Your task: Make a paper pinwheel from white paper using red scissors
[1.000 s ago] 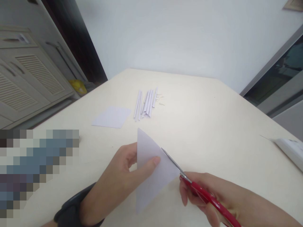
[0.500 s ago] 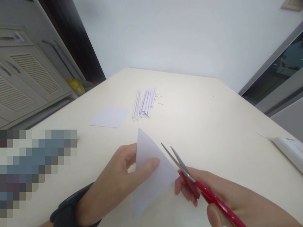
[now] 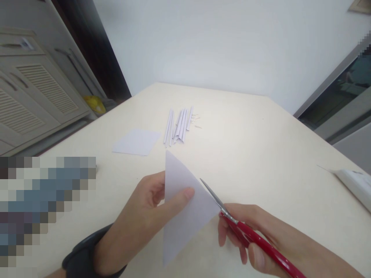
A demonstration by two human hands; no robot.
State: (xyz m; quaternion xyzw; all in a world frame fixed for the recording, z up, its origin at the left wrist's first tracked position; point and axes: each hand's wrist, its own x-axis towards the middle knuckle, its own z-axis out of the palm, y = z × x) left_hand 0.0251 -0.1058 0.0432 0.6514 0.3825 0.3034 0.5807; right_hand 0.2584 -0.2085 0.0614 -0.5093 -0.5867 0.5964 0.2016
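My left hand [image 3: 145, 216] pinches a white folded paper triangle [image 3: 182, 204] between thumb and fingers, holding it up above the cream table [image 3: 261, 154]. A dark band sits on that wrist. My right hand [image 3: 255, 239] grips red-handled scissors [image 3: 246, 233]. Their metal blades are closed and lie along the triangle's right edge.
A flat square sheet of white paper [image 3: 136, 142] lies further back on the table. Beside it is a bundle of several narrow folded paper strips [image 3: 178, 126] with tiny scraps. A white object [image 3: 355, 185] sits at the right edge. Cabinets [image 3: 31, 96] stand to the left.
The scissor blades were closed on the paper's edge, opened half a second ago, and are closed again now. The paper triangle has shifted slightly upward.
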